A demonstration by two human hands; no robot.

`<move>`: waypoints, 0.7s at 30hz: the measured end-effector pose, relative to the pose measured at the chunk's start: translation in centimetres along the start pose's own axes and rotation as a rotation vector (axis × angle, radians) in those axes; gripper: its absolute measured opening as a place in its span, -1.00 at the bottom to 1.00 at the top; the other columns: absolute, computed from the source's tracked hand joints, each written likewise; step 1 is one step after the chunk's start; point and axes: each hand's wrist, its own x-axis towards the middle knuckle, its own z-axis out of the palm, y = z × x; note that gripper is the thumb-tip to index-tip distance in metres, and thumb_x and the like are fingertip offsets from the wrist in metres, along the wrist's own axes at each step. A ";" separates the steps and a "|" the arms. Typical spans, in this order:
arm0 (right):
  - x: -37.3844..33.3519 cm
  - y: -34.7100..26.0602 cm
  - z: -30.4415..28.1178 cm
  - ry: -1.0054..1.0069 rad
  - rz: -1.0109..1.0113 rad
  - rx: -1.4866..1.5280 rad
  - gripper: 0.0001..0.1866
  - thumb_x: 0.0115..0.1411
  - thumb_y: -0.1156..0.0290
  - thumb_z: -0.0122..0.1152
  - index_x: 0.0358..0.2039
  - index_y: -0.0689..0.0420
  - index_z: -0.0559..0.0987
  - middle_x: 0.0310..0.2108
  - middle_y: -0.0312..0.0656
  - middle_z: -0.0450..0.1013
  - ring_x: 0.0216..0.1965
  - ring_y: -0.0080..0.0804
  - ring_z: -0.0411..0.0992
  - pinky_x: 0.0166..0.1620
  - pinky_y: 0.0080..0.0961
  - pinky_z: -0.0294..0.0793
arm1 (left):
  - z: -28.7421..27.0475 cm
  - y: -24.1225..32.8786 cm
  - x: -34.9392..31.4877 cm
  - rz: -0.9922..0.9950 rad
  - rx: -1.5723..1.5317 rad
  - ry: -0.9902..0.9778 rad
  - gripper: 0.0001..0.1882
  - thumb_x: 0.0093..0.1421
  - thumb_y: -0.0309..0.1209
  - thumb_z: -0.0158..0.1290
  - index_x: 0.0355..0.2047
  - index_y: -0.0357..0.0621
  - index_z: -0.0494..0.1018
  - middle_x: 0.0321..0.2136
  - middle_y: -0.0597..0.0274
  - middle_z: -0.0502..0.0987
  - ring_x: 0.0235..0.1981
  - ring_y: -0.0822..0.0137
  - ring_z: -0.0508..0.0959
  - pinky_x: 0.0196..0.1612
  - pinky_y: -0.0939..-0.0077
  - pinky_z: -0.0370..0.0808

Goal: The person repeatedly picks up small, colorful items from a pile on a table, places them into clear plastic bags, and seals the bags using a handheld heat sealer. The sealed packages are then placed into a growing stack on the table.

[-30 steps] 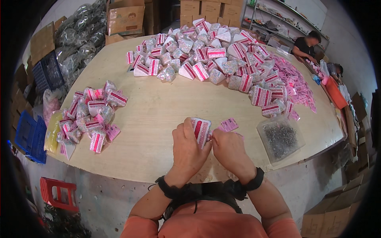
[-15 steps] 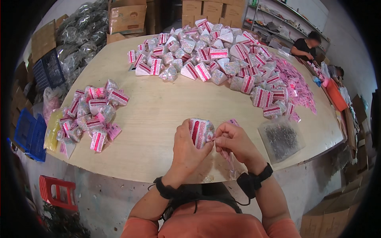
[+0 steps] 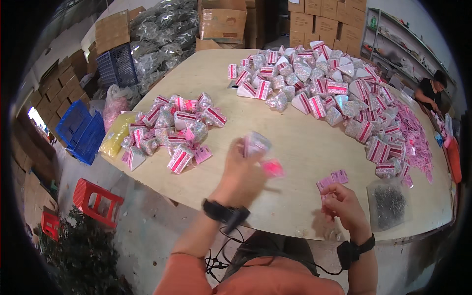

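Note:
My left hand (image 3: 243, 174), blurred by motion, is closed around a wrapped toy cake slice (image 3: 257, 143) above the table. A bright pink tag (image 3: 273, 168) hangs below the slice, by the fingers. At the near right, my right hand (image 3: 346, 206) is loosely curled with its fingers apart, and I see nothing held in it. Pink printed cards (image 3: 333, 180) lie on the table right beside its fingertips. Left of my left hand is a smaller pile of wrapped cake slices (image 3: 179, 160), some with pink tags.
A large heap of wrapped cake slices (image 3: 337, 88) covers the far table (image 3: 206, 71), with loose pink tags (image 3: 413, 140) at its right. A clear bag of dark thin pieces (image 3: 388, 204) lies near right. Blue crates (image 3: 81, 130) and a red stool (image 3: 97, 202) stand left. A person (image 3: 432, 91) sits far right.
My hands have parted: the left carries the cake slice leftward, its pink tag hanging, while the right has let go of it and moved right. The whole view has turned left.

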 end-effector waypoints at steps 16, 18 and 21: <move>-7.2 5.5 -19.1 0.723 -0.088 -1.064 -0.88 -0.07 0.48 0.10 -0.50 0.27 0.48 -0.56 -0.04 0.42 -0.44 -0.17 0.43 -0.34 -0.33 0.41 | -8.4 -3.5 6.1 0.043 0.320 0.046 -0.56 0.00 -0.37 0.12 -0.09 -0.26 0.38 -0.14 0.08 0.44 -0.16 0.32 0.43 -0.13 0.49 0.37; -7.4 6.5 -19.2 0.674 -0.082 -1.248 -0.84 -0.09 0.48 0.12 -0.45 0.26 0.48 -0.47 0.03 0.43 -0.33 -0.02 0.41 -0.23 -0.22 0.39 | -4.4 -5.1 4.5 0.186 0.343 -0.207 -0.65 0.03 -0.48 0.06 -0.13 -0.29 0.40 -0.23 0.24 0.45 -0.21 0.42 0.42 -0.18 0.57 0.38; -6.5 6.8 -17.7 0.656 0.010 -1.303 -0.83 -0.10 0.50 0.12 -0.43 0.25 0.47 -0.43 0.05 0.42 -0.29 0.05 0.39 -0.20 -0.16 0.37 | 2.0 -4.3 1.3 0.129 0.300 -0.516 -0.64 -0.03 -0.37 0.14 -0.19 -0.18 0.42 -0.29 0.23 0.49 -0.27 0.37 0.46 -0.27 0.48 0.42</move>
